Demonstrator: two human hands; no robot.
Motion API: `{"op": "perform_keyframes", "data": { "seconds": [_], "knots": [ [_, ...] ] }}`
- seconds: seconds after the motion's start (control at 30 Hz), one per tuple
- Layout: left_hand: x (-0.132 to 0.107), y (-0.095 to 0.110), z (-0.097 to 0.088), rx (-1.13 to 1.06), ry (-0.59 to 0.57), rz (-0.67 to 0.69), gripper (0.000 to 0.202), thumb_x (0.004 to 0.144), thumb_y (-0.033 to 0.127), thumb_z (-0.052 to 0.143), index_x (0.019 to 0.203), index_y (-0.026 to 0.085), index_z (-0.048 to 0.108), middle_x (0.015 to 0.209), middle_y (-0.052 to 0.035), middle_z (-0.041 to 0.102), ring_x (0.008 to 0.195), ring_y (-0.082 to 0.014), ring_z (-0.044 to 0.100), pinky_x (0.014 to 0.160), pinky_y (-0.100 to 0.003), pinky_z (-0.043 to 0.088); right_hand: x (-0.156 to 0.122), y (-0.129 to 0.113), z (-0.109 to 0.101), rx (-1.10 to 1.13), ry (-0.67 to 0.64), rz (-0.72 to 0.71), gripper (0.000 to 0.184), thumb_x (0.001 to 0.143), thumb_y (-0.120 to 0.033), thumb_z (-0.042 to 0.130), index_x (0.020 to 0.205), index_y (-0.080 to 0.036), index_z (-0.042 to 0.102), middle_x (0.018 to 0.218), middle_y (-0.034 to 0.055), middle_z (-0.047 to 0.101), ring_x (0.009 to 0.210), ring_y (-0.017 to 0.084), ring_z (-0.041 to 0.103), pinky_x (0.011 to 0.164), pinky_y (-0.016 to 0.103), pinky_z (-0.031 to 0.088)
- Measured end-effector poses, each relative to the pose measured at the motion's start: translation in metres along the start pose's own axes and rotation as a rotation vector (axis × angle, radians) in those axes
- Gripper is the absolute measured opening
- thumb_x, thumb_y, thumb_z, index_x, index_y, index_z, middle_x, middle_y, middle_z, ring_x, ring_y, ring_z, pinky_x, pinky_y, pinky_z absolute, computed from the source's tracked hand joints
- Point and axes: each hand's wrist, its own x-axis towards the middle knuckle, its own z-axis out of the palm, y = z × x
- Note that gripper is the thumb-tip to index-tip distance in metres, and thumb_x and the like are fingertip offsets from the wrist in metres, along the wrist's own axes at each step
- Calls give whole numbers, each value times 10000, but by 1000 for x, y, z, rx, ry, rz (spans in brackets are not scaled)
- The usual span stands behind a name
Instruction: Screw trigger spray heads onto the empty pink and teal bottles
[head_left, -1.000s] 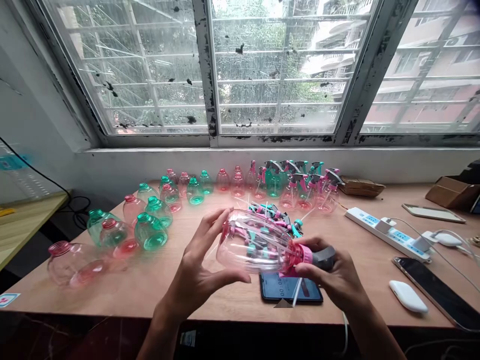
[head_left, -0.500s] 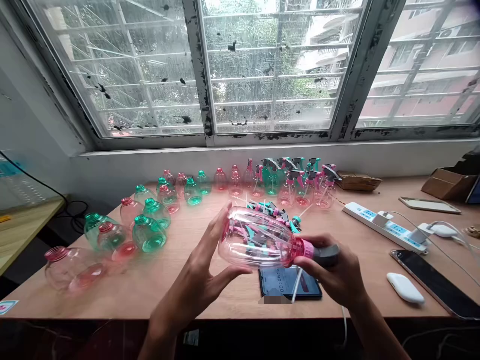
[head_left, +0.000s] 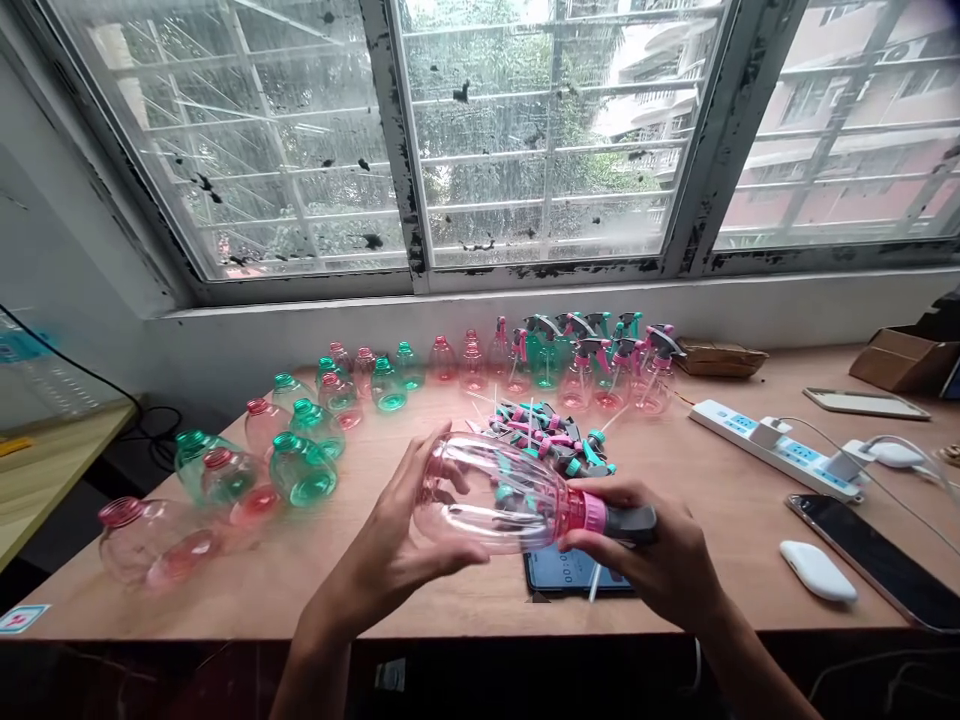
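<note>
A clear pink spray bottle [head_left: 487,495] lies sideways in the air between my hands, above the table. My left hand [head_left: 397,540] cups its rounded base, thumb below and fingers behind. At the neck, my right hand [head_left: 652,540] grips the pink collar of the black-and-pink spray head [head_left: 600,515], which sits on the bottle's mouth. Behind the bottle lies a heap of loose spray heads [head_left: 555,435] in pink, teal and black. Partly covered by the bottle and my right hand is a phone [head_left: 570,575] with a lit screen, and a thin white tube [head_left: 595,582] crosses it.
Several open pink and green bottles [head_left: 304,470] stand on the left of the table [head_left: 420,618]. Bottles with spray heads [head_left: 577,375] line the back. To the right are a power strip [head_left: 780,450], a dark phone [head_left: 874,560], a white case [head_left: 817,572] and a cardboard box [head_left: 904,355].
Both hands and the bottle have shifted slightly left and down. More of the spray head heap shows behind the bottle. My grips look much the same.
</note>
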Motion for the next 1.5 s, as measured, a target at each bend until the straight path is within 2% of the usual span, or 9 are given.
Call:
{"op": "perform_keyframes", "data": {
  "seconds": [0.17, 0.37, 0.5, 0.6, 0.8, 1.0, 1.13, 1.37, 1.5],
  "knots": [
    [-2, 1, -2, 49, -25, 164, 1131, 846, 433, 959, 1743, 476, 271, 1818, -125, 341, 1570, -419, 503, 1284, -586, 494, -4, -3, -2, 30, 13, 76, 279, 975, -497, 865, 1110, -258, 819, 737, -5, 872, 587, 201, 804, 636, 262, 656],
    [-1, 2, 11, -203, 26, 81, 1086, 794, 437, 999, 1700, 448, 400, 1675, -120, 554, 1378, -358, 704, 1180, -475, 615, -4, -5, -6, 15, -6, 73, 275, 983, -506, 856, 1121, -271, 815, 732, -13, 870, 528, 173, 754, 590, 248, 622],
    [2, 6, 13, -283, 21, 102, 1053, 783, 353, 1019, 1668, 469, 460, 1785, -88, 424, 1490, -380, 617, 1197, -475, 608, -3, -4, -6, 49, -20, 96, 284, 995, -508, 840, 1111, -251, 805, 656, -19, 847, 483, 180, 732, 549, 256, 608],
    [3, 12, 11, -422, -30, 57, 976, 795, 515, 982, 1646, 464, 506, 1846, -54, 333, 1652, -446, 405, 1254, -542, 548, -5, -1, -5, -58, 8, -20, 290, 984, -493, 858, 1149, -259, 811, 856, 18, 894, 577, 183, 769, 600, 262, 623],
    [2, 23, 15, -423, 87, -42, 744, 937, 627, 812, 1593, 369, 575, 1764, -96, 483, 1634, -439, 443, 1258, -565, 540, -6, 4, -6, -58, -41, -46, 258, 1008, -463, 839, 1174, -274, 783, 840, 5, 880, 616, 192, 806, 582, 237, 635],
    [-7, 24, 8, -239, 28, -153, 861, 945, 828, 625, 1673, 386, 492, 1765, -97, 491, 1554, -465, 544, 1284, -648, 461, -7, 4, -11, -179, -84, -260, 337, 1009, -323, 853, 1327, -306, 742, 1158, 60, 907, 1018, 292, 881, 1000, 375, 695],
    [-7, 22, 10, -135, 60, -105, 770, 997, 639, 716, 1683, 381, 480, 1769, -90, 486, 1516, -427, 594, 1262, -570, 518, -5, 5, -9, -133, -67, -122, 241, 1016, -413, 838, 1208, -281, 775, 969, 26, 906, 730, 213, 852, 692, 257, 689],
    [-3, 18, 16, -257, 113, -242, 803, 1020, 741, 590, 1697, 325, 474, 1739, -114, 529, 1449, -440, 665, 1293, -637, 460, 0, 7, -10, -170, -127, -230, 255, 1035, -386, 824, 1251, -280, 739, 1024, 32, 898, 852, 222, 871, 840, 260, 692],
    [-9, 23, 9, -140, 79, -25, 786, 992, 635, 723, 1696, 411, 455, 1834, -26, 371, 1675, -406, 385, 1331, -547, 429, 0, 7, -10, -151, -74, -201, 260, 1048, -435, 797, 1251, -290, 723, 926, 6, 878, 684, 187, 832, 649, 223, 671]
  ]
}}
